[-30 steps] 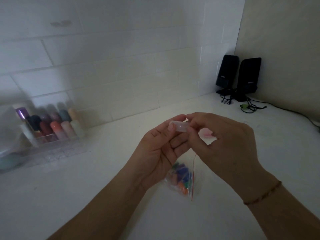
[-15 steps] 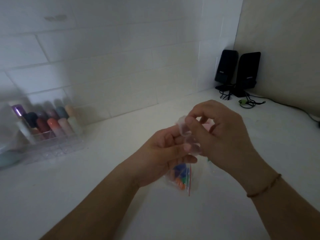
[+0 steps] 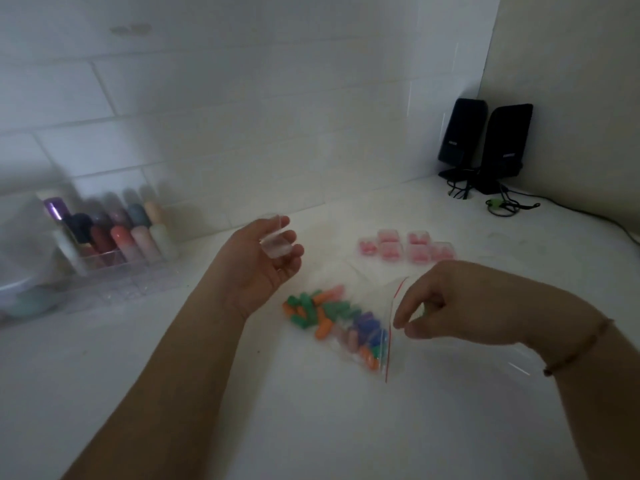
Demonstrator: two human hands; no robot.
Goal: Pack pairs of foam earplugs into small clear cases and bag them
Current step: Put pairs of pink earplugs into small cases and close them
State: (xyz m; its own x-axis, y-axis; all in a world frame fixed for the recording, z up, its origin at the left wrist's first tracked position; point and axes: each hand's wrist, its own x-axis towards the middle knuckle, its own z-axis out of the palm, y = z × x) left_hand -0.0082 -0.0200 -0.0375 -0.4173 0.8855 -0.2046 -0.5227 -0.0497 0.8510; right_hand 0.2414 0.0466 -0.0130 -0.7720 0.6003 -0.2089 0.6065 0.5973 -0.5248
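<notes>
My left hand is raised palm-up over the counter and holds a small clear case between thumb and fingertips; the case looks empty. A clear zip bag with a red seal strip lies on the white counter, holding several green, orange, blue and pink foam earplugs. My right hand is at the bag's mouth, with thumb and forefinger pinching its edge by the red strip. Behind the bag, several clear cases with pink earplugs inside stand in a cluster.
A clear organiser with coloured bottles stands at the left against the tiled wall. Two black speakers with cables sit in the far right corner. A blurred pale container is at the far left edge.
My hands have come apart. The left one kept the clear case and moved left and up; the right one dropped to the bag's mouth. The pink-filled cases are now uncovered.
</notes>
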